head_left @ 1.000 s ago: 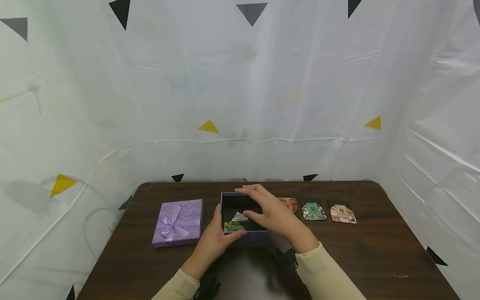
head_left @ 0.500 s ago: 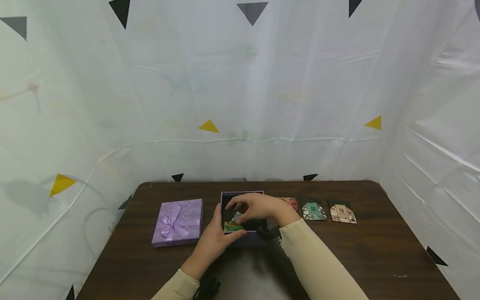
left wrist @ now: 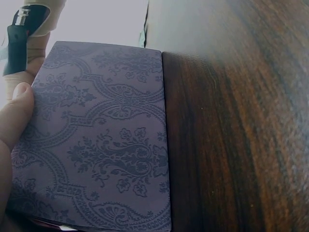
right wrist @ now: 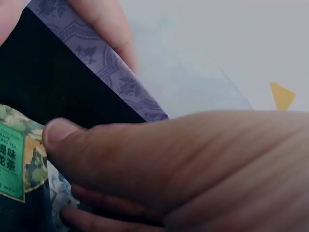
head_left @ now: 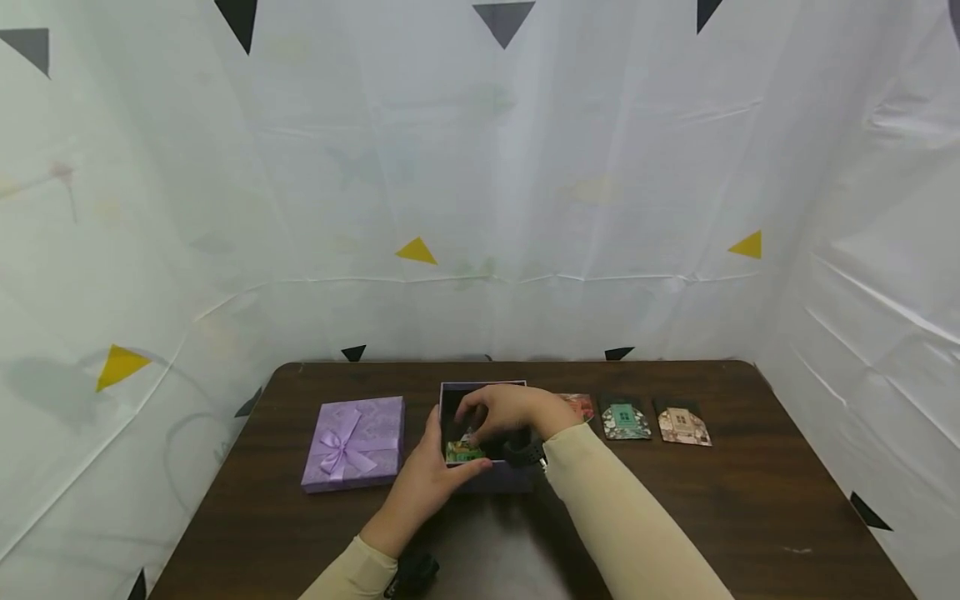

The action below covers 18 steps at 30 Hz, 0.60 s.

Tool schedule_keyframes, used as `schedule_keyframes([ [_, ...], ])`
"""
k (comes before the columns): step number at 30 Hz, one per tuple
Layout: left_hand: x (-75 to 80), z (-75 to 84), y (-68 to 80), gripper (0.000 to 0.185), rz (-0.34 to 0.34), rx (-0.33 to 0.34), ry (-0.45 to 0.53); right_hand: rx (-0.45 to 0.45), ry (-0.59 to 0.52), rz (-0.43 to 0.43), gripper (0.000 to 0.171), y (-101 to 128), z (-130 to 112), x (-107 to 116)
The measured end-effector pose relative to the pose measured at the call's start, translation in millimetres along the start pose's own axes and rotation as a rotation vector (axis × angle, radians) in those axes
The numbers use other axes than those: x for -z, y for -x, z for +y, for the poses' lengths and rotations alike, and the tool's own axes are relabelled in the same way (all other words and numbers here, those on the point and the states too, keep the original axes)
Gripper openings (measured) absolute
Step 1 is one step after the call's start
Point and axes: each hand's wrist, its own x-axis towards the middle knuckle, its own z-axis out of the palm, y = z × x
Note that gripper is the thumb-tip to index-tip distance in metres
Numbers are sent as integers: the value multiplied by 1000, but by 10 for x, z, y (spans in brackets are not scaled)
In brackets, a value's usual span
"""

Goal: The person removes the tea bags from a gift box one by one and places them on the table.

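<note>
My left hand (head_left: 423,471) grips the left front corner of an open purple box (left wrist: 106,135), its thumb lying along the front wall. This box has a dark inside and a floral damask pattern outside. My right hand (head_left: 510,408) reaches down into it, thumb and fingers pinching a pale grey floral tea bag (right wrist: 60,188), mostly hidden behind the thumb. Just beside the thumb, at the box's front left, rests a green and yellow tea bag (right wrist: 12,159) with a green label.
Left of the box lies a lilac lid (head_left: 356,442) with a ribbon bow. On the right, a row holds an orange-red tea bag (head_left: 579,407), a teal one and a beige tea bag (head_left: 684,422). White curtains surround the dark wooden table (head_left: 750,517).
My right hand has come from above the box's right side down and leftward into it, its fingers curling onto the grey tea bag. My left hand has kept its hold on the box.
</note>
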Motion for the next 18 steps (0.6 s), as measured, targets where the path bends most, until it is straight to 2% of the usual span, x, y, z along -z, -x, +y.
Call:
schedule_keyframes([
  [3, 13, 20, 18, 130, -1, 31, -10, -12, 26, -19, 41, -22, -23, -5],
  [8, 13, 30, 20, 129, -8, 45, 7, -29, 52, -36, 38, -34, -30, -14],
  [18, 23, 36, 14, 123, 2, -3, 23, -19, 48, -36, 37, -36, -31, -17],
])
